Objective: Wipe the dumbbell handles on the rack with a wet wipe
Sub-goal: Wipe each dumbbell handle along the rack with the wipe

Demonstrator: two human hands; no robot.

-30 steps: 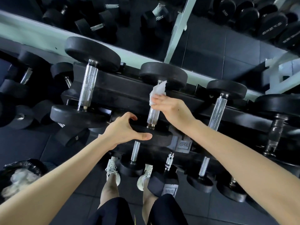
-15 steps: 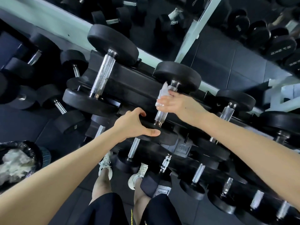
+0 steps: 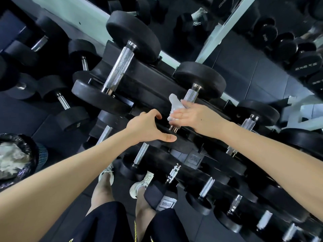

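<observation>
Black dumbbells with knurled steel handles lie in rows on a black rack (image 3: 150, 81). My right hand (image 3: 192, 114) holds a white wet wipe (image 3: 174, 105) wrapped round the handle (image 3: 190, 95) of the middle top-row dumbbell, low on the bar. My left hand (image 3: 148, 126) grips the rim of that dumbbell's near weight head (image 3: 180, 142), thumb along its front edge. The bare handle (image 3: 118, 67) of the neighbouring dumbbell lies to the left, and another handle (image 3: 248, 124) to the right.
Lower rack tiers hold several smaller dumbbells, one hex head marked 30KG (image 3: 166, 203). A black-lined bin (image 3: 17, 159) with crumpled wipes stands at the left. A mirror (image 3: 244, 49) behind the rack reflects more dumbbells. My legs and white shoes (image 3: 141, 184) stand close to the rack.
My right hand has slid the wipe down the handle toward the near head, baring the upper knurling. The view has tilted and shifted. My left hand keeps its grip.
</observation>
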